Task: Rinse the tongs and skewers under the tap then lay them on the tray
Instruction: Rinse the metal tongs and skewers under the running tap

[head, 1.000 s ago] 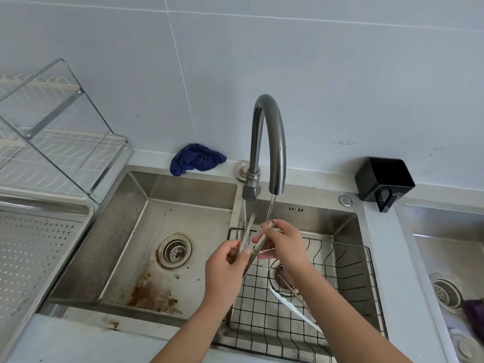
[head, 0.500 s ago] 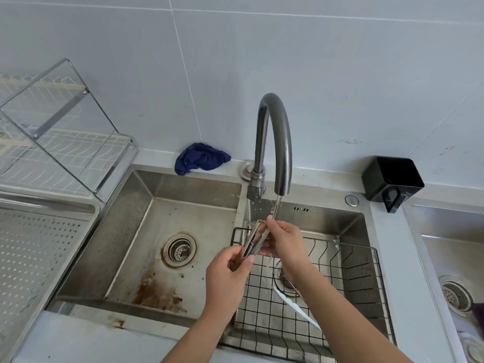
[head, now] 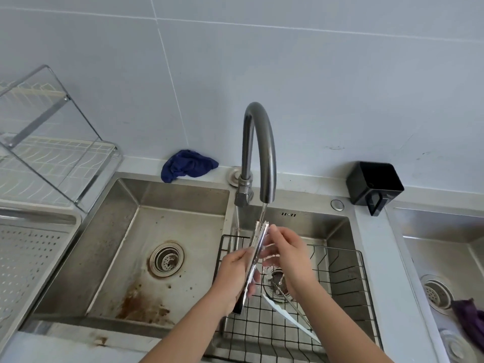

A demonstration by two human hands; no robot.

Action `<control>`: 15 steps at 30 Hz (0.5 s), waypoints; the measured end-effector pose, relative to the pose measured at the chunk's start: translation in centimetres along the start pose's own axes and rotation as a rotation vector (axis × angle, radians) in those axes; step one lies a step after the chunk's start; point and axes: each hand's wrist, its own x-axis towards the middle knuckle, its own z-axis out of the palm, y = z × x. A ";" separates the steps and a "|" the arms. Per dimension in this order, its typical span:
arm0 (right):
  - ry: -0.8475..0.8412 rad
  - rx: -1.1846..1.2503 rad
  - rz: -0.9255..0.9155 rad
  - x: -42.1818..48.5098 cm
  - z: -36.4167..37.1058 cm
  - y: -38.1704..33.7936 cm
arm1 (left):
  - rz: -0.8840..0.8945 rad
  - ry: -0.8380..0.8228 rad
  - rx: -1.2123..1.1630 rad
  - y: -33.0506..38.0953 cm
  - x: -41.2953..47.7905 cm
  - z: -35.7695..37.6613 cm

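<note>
Steel tongs point(head: 258, 239) stand tilted under the running tap point(head: 262, 142), their two arms pressed together and their tips in the water stream. My left hand point(head: 235, 273) grips the lower handle end of the tongs. My right hand point(head: 284, 252) touches the upper part with its fingertips, fingers mostly straight. Below my right forearm, thin metal skewers point(head: 296, 307) and a white flat utensil point(head: 288, 320) lie on the black wire basket point(head: 340, 279) in the right basin. A perforated steel tray point(head: 28, 260) sits at the far left.
The left basin point(head: 146, 258) has a drain and rust stains. A blue cloth point(head: 187, 165) lies behind it. A dish rack point(head: 49, 155) stands above the tray. A black cup point(head: 374, 184) sits right of the tap. Another sink point(head: 442, 271) at far right holds a purple cloth point(head: 468, 320).
The tongs' arms were spread apart a second ago and are now closed together. My right hand has slid along the upper part, and the tips have risen into the stream.
</note>
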 end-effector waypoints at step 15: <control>-0.146 0.001 0.039 1.7 2.0 0.2 | -0.085 -0.041 -0.020 -0.2 -0.8 -1.5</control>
